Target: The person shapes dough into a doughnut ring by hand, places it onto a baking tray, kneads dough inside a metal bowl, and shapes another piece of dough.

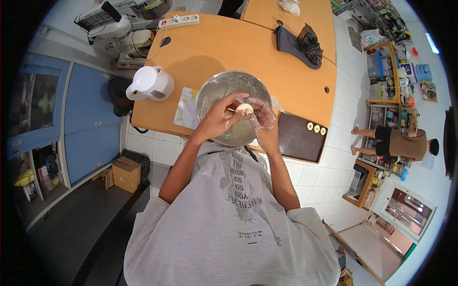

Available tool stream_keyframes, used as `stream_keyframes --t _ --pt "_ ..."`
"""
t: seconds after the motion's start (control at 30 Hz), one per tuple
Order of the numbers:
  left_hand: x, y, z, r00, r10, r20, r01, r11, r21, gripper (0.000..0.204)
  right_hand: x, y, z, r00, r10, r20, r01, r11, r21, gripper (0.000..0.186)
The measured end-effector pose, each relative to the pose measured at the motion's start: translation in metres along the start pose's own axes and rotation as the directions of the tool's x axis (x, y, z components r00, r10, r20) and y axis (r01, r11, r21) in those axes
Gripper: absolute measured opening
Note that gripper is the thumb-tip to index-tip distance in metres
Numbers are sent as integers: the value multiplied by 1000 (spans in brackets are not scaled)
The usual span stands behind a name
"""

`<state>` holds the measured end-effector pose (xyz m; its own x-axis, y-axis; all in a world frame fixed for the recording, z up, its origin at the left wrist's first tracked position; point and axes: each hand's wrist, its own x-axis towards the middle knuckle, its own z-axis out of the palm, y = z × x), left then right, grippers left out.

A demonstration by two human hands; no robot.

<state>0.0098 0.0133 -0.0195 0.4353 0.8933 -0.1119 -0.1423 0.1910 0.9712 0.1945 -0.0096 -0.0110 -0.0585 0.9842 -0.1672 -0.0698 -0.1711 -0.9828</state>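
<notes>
Head view: left hand [217, 118] and gloved right hand [262, 114] pinch, apparently, pale dough [244, 109].

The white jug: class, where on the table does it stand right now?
In the head view the white jug stands on the wooden table at the person's left, beside the metal bowl and just left of a sheet of paper.

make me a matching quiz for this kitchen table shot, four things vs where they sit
Things:
1. white jug
2. dough piece
3. dark tray
4. power strip

Places:
A. far edge of the table, near the mixer
B. right of the metal bowl, holding three small rounds
C. left of the bowl
D. between both hands, over the bowl

Pairs: 1-C, 2-D, 3-B, 4-A
</notes>
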Motion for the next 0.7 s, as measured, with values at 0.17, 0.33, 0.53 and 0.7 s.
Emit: stream_keyframes --t 0.17,0.33,0.53,0.7 --pt "3 3 3 999 -22 -35 24 999 36 46 2 6 -1 999 -33 27 34 999 -37 43" --pt "2 1 -2 999 -32 -16 33 998 60 46 4 1 -4 998 -21 56 26 996 -82 44" --pt "-1 -3 -3 1000 23 -21 -22 999 43 48 4 7 -1 998 -51 39 53 996 -69 47" --pt "-1 4 2 996 4 -94 1 998 57 47 5 5 2 997 -48 53 51 996 -68 47"
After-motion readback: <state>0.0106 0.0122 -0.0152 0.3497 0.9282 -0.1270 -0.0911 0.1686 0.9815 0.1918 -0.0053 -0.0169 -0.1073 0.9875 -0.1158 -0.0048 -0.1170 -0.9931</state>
